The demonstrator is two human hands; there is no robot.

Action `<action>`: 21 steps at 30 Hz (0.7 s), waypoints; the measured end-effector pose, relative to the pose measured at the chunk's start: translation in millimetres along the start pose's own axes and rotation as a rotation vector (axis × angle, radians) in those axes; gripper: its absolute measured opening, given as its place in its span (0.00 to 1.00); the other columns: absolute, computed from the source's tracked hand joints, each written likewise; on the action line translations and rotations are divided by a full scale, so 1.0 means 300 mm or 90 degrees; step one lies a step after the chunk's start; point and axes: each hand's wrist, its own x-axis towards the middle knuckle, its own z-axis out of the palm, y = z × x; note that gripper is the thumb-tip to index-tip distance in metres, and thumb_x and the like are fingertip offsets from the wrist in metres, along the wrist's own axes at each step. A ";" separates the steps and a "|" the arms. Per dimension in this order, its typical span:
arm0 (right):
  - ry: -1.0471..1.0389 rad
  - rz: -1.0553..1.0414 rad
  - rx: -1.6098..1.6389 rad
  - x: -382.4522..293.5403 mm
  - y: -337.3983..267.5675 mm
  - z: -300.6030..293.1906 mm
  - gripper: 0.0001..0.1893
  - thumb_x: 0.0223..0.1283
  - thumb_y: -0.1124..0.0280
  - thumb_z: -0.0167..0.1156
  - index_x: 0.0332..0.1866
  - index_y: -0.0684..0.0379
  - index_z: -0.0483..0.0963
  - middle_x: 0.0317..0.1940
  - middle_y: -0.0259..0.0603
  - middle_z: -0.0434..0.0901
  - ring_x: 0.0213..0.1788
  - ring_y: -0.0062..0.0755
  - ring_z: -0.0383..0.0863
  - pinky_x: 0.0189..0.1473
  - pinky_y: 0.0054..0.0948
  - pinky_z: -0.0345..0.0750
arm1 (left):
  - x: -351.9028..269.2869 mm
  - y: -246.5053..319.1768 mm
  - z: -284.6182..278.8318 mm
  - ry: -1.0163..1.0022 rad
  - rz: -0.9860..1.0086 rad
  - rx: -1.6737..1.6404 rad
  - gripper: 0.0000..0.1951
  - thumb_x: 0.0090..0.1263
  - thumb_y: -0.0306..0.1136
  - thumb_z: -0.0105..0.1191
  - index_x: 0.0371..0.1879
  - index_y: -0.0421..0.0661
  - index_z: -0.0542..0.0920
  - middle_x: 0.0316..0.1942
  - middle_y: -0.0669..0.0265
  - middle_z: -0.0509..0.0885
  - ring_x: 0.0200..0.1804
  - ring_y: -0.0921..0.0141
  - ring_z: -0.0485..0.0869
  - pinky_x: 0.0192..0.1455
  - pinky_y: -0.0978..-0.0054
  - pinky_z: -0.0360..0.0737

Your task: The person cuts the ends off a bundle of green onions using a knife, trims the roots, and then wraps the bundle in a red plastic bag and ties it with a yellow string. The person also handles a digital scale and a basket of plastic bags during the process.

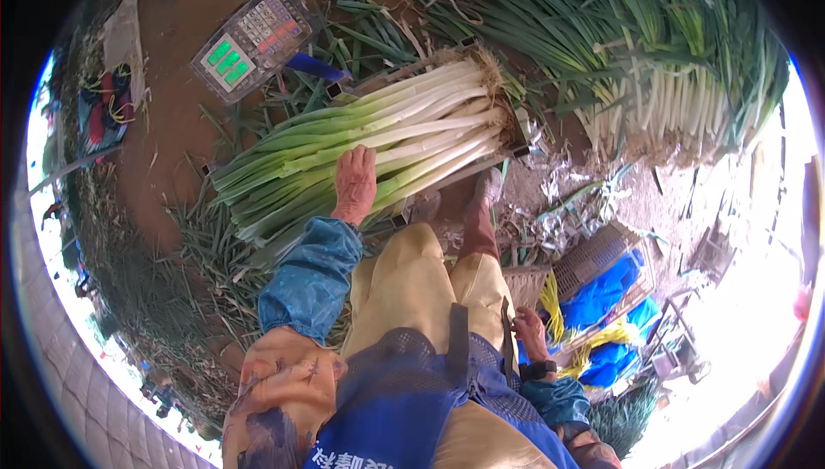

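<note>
My left hand lies on top of a thick bundle of large green onions, fingers curled down so their tips are hidden. The bundle has trimmed green leaves to the left and white stems with brown roots to the right. It rests across a metal frame beside an electronic scale's keypad and display unit, whose green screens are lit. My right hand hangs low at my right side, next to yellow ties at a plastic crate. Whether its fingers touch the ties cannot be told.
A large pile of untrimmed green onions lies at the upper right. Cut leaves litter the brown ground to the left. Blue plastic fills the crate at my right. My shoe stands close to the frame.
</note>
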 end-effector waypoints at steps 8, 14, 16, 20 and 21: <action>-0.023 -0.033 -0.061 0.199 -0.107 -0.229 0.21 0.58 0.68 0.54 0.56 0.63 0.71 0.35 0.42 0.81 0.33 0.28 0.83 0.32 0.26 0.78 | 0.139 -0.020 0.068 0.085 -0.032 0.166 0.10 0.58 0.27 0.50 0.40 0.45 0.73 0.39 0.61 0.73 0.44 0.62 0.72 0.49 0.64 0.70; -0.022 -0.003 -0.152 0.294 -0.117 -0.359 0.21 0.56 0.69 0.56 0.56 0.64 0.71 0.34 0.42 0.81 0.33 0.27 0.83 0.31 0.25 0.78 | 0.211 -0.027 0.113 -0.086 -0.018 0.206 0.08 0.55 0.30 0.52 0.34 0.47 0.73 0.35 0.63 0.73 0.42 0.62 0.74 0.43 0.62 0.70; -0.045 -0.006 -0.131 0.312 -0.122 -0.398 0.22 0.55 0.69 0.56 0.56 0.65 0.71 0.37 0.42 0.81 0.33 0.27 0.82 0.31 0.25 0.78 | 0.222 -0.024 0.126 -0.095 -0.020 0.224 0.08 0.54 0.30 0.53 0.33 0.48 0.73 0.34 0.63 0.72 0.41 0.62 0.74 0.41 0.62 0.70; -0.025 -0.025 -0.133 0.326 -0.139 -0.449 0.21 0.53 0.70 0.54 0.53 0.63 0.73 0.38 0.39 0.79 0.31 0.26 0.80 0.30 0.24 0.77 | 0.224 -0.025 0.105 -0.150 0.000 0.262 0.09 0.51 0.30 0.53 0.33 0.48 0.74 0.34 0.63 0.74 0.41 0.63 0.75 0.39 0.64 0.69; -0.019 -0.040 -0.148 0.328 -0.144 -0.451 0.20 0.52 0.70 0.54 0.52 0.63 0.73 0.37 0.38 0.79 0.31 0.25 0.79 0.29 0.24 0.76 | 0.222 -0.025 0.085 -0.142 0.006 0.224 0.09 0.50 0.29 0.53 0.32 0.47 0.74 0.33 0.63 0.74 0.40 0.63 0.75 0.39 0.63 0.70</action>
